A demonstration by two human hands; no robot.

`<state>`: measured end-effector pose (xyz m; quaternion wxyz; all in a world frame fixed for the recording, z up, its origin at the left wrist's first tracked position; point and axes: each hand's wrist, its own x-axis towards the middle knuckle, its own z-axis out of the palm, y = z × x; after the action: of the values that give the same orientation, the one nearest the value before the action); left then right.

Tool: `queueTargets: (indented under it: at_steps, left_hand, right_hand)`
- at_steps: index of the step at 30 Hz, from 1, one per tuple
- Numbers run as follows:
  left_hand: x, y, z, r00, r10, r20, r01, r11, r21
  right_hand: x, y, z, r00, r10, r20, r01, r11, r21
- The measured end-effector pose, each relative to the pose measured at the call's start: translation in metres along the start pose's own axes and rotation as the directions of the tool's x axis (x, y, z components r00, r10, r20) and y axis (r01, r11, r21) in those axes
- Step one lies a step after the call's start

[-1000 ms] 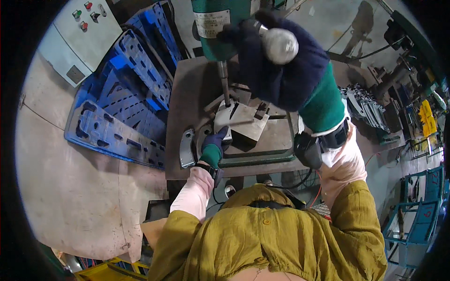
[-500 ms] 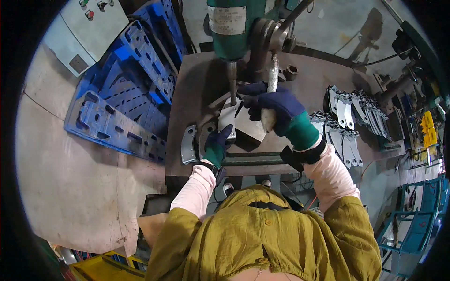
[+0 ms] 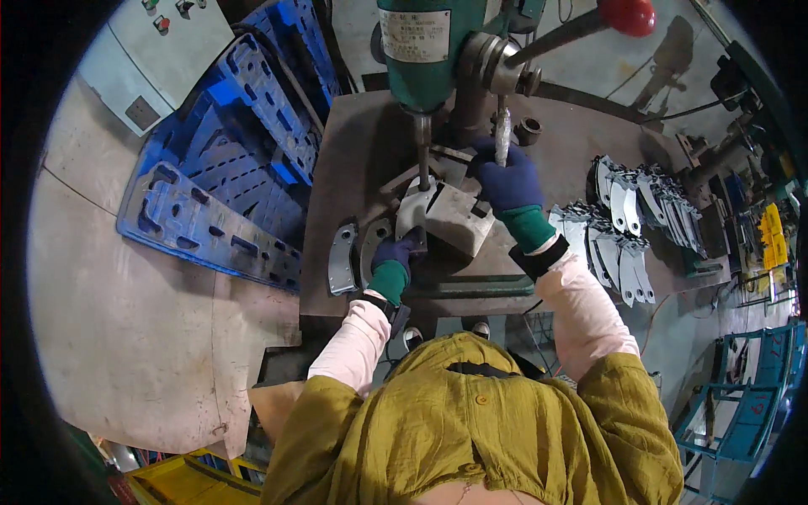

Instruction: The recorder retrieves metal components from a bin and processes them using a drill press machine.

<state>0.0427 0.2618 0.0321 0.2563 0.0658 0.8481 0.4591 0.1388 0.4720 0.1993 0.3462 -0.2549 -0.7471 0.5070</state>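
Note:
A green drill press point(image 3: 414, 76) stands at the far side of the table, its spindle point(image 3: 424, 151) pointing down onto a curved metal plate point(image 3: 413, 210). My left hand point(image 3: 394, 255), in a dark blue glove, grips the near end of that plate. Beside the plate sits a metal block point(image 3: 461, 217). My right hand point(image 3: 510, 179), gloved too, is closed around the wrapped lever point(image 3: 503, 135) of the press. Left of my left hand lie two more curved metal plates, one at the outside point(image 3: 342, 259) and one partly hidden by the hand point(image 3: 371, 244).
Stacks of curved metal plates point(image 3: 623, 206) cover the table's right side. A small metal ring point(image 3: 528, 129) lies behind my right hand. Another lever with a red knob point(image 3: 627, 15) sticks out at the top. Blue plastic pallets point(image 3: 210, 219) stand left of the table point(image 3: 324, 305).
The press levers have turned, and a red knob has come into view at the top. My right hand has moved along with its lever, slightly away from me. My left hand keeps its hold.

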Motion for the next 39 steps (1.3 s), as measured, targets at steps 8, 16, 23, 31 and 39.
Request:
queueTargets:
  at_steps: [8,16,23,31,39]
  left_hand:
    - [-0.011,0.007,-0.004,0.99,0.121,0.077,-0.103,0.972,-0.213]
    - [-0.003,-0.005,0.002,0.983,0.045,0.176,0.062,0.828,-0.557]
    - [-0.019,0.015,-0.001,0.98,0.014,0.199,0.122,0.747,-0.654]
    - [-0.023,0.023,-0.006,0.976,-0.096,0.194,0.203,0.713,-0.671]
    - [-0.034,0.032,-0.013,0.981,-0.081,0.174,0.173,0.762,-0.624]
  right_hand:
    - [0.017,0.012,0.003,0.898,-0.373,-0.232,0.293,0.903,-0.316]
    - [0.012,-0.006,-0.001,0.908,-0.365,-0.207,0.28,0.894,-0.35]
    - [0.025,0.018,-0.001,0.808,-0.532,-0.253,0.399,0.811,-0.428]
    - [0.023,0.006,0.0,0.765,-0.612,-0.2,0.484,0.752,-0.447]
    - [0.053,0.029,-0.008,0.659,-0.743,-0.116,0.551,0.581,-0.599]
